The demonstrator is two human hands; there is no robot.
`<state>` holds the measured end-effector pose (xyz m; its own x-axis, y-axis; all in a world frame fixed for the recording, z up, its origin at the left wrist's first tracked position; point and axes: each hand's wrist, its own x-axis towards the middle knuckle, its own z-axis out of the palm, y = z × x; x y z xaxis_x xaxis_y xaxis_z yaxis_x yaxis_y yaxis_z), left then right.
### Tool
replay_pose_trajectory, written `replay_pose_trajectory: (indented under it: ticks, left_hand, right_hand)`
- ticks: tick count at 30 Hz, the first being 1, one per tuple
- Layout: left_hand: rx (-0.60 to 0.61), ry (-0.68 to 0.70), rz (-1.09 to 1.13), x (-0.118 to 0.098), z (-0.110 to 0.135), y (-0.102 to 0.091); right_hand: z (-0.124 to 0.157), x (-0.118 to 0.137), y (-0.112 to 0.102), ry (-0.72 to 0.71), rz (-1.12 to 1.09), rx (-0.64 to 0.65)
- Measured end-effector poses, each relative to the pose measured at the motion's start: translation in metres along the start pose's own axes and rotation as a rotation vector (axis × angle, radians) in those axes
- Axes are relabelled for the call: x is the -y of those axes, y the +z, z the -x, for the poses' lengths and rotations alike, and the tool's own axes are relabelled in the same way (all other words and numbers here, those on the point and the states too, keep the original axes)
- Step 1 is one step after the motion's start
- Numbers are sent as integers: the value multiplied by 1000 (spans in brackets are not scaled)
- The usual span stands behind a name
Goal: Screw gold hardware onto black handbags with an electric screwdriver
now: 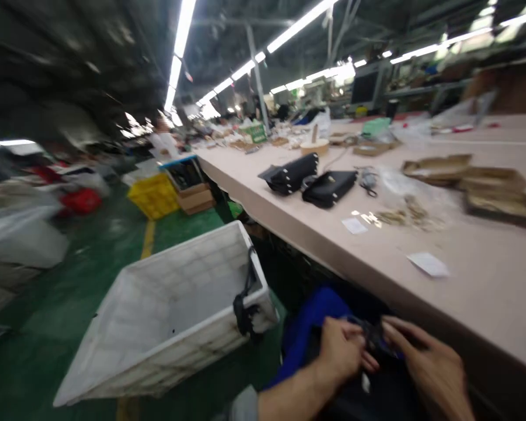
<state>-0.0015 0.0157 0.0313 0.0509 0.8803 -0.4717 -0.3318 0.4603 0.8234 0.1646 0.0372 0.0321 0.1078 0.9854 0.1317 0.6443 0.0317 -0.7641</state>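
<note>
Low in the view, my left hand [344,348] is closed, its fingers pinching a small dark piece [370,334] with a bluish sheen. My right hand [429,362] grips the same piece from the other side, thumb and fingers drawn together. Blur hides what kind of piece it is. Under both hands lies a large black item [377,394], possibly a bag, with a small white spot below my left fingers. Blue cloth [307,327] shows beside it. On the table stand two black bags [296,174] [328,188] with light metal studs on their edges.
A white plastic bin [193,345] stands on the green floor at left, a black strap on its corner. The long table [307,219] holds paper slips [354,225], open cardboard boxes [499,190] and clear plastic. A yellow crate [153,196] and a person [164,143] are farther back.
</note>
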Motion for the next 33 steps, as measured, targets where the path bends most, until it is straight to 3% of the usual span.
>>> replay_pose_trajectory:
  ticks: [1,4,7,16,33]
  left_hand:
    - [29,11,-65,11,3,5]
    - [43,70,-126,24,-1,8]
    - [110,57,-125,23,-9,3]
    - [166,98,-85,24,-8,1]
    - [190,120,-61,24,-7,-3]
  right_hand:
    - [11,-5,-5,91,-135,-24]
    - [19,-13,-6,170,-482,-1]
    - [16,-15,0,202,-603,42]
    - [17,-14,7,88,-560,151]
    - [19,-2,10,44,-480,132]
